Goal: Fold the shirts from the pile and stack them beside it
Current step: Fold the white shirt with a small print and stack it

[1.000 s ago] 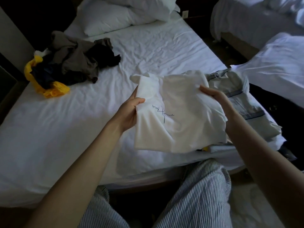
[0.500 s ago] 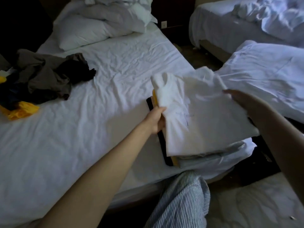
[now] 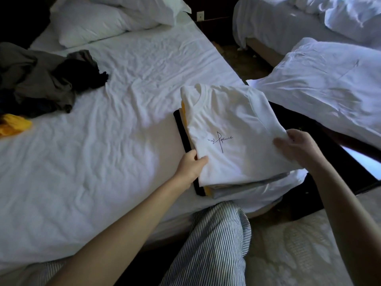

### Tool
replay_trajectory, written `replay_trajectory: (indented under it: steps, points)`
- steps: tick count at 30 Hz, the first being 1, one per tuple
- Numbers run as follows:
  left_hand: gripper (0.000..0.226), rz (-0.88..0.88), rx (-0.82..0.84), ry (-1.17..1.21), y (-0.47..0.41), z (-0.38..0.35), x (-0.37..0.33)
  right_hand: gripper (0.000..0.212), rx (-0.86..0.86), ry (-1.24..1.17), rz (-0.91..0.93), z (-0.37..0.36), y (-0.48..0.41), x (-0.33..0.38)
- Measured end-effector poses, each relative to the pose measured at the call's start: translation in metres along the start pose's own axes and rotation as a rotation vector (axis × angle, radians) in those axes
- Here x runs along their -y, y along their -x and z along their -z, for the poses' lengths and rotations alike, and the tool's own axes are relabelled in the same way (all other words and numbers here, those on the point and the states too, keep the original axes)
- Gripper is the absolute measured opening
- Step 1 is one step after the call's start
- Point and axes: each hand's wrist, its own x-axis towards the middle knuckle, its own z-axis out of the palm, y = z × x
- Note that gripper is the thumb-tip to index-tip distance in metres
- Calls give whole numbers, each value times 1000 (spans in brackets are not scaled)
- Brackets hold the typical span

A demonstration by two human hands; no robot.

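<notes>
Shirt (image 3: 233, 131), white and folded with a small dark scribble on its front, lies on top of the stack (image 3: 208, 190) of folded black, yellow and grey clothes near the bed's (image 3: 103, 162) front edge, toward 3 o'clock. The left hand (image 3: 190, 166) pinches the shirt's left edge at 7 o'clock, thumb on top. The right hand (image 3: 296, 147) grips the right edge at 4 o'clock, fingers curled on the cloth. The pile (image 3: 41, 79) of unfolded dark, brown and yellow clothes sits well apart at 10 o'clock, pillows (image 3: 103, 23) at 12
</notes>
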Motion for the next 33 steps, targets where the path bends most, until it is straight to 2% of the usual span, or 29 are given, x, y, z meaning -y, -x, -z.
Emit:
replay_trajectory:
  steps: [4,6,8,9,11,13,15,17,20,23,27,33]
  points:
    - [11,143,56,221,6,1,-6,20,-89,-147,-55,9,-3,1]
    - [7,219,115,259,11,3,-2,21,-60,-77,-74,9,-4,-3]
    - [7,202,141,64,14,4,5,23,-17,171,-97,6,-2,-2]
    - [7,130,87,-101,13,4,5,27,-24,288,-99,4,-1,1]
    - [14,-100,-157,-373,8,4,-1,42,-110,391,-9,-1,0,14]
    - [33,-316,-313,-441,3,1,-23,50,-233,414,225,-8,0,29]
    - [53,-442,-274,-548,-6,-8,-46,64,-253,446,397,-23,-5,46]
    - [60,-519,-206,-768,-25,-24,-67,67,-222,513,479,-47,-14,59]
    - [60,-531,-62,-1073,-65,-47,-80,54,-82,676,402,-76,-29,57]
    - [56,-504,29,-1286,-111,-48,-54,58,-11,757,315,-90,-42,23]
    - [55,-500,10,-1306,-140,-45,-19,59,-81,689,351,-104,-50,9]
    - [55,-496,34,-1285,-150,-46,-25,63,-103,620,350,-104,-60,8]
